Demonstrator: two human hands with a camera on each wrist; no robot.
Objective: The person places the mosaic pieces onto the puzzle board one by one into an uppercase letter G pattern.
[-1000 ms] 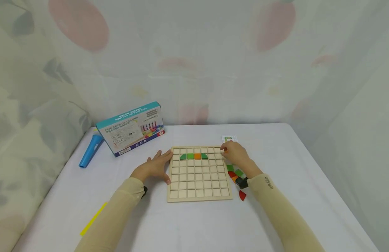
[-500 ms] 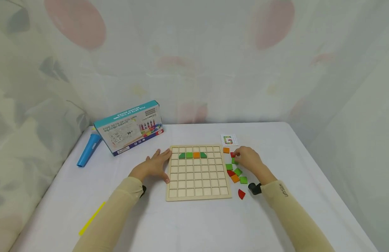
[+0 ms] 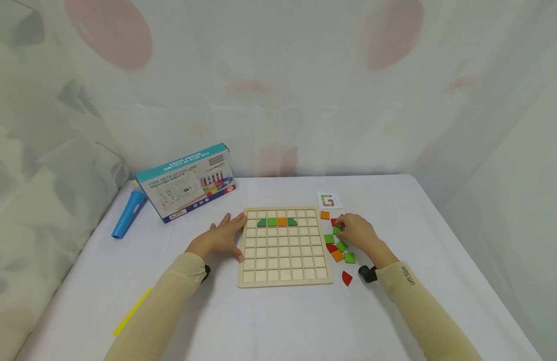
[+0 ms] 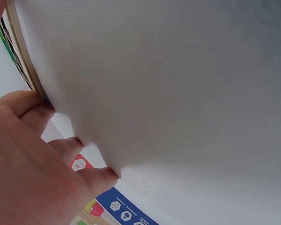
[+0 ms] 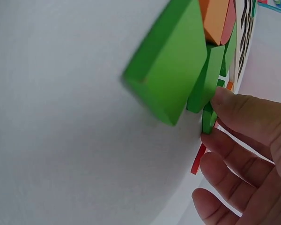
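Observation:
A square wooden grid board [image 3: 278, 248] lies on the table. In its second row sit a green square tile [image 3: 272, 221], an orange square tile [image 3: 282, 221] and a dark green quarter-round tile [image 3: 262, 222] at each end. My left hand [image 3: 220, 236] rests spread against the board's left edge, thumb and fingertips touching it. Right of the board, my right hand [image 3: 357, 231] is low among loose tiles. In the right wrist view its thumb and index finger pinch a small green tile [image 5: 208, 120], partly hidden by the thumb. A red tile [image 5: 199, 158] lies beyond the fingers.
Beside the board lie loose green, orange and red tiles, including a red quarter-round tile [image 3: 346, 278]. A pattern card [image 3: 329, 200] with a G lies behind them. At the back left stand a cardboard box [image 3: 188, 183] and a blue microphone-shaped object [image 3: 129, 213]. A yellow strip [image 3: 132, 312] lies front left.
My right hand has moved right, away from the board's top right corner to the loose tiles, uncovering the card and leaving an orange tile beside the board. My left hand stays put.

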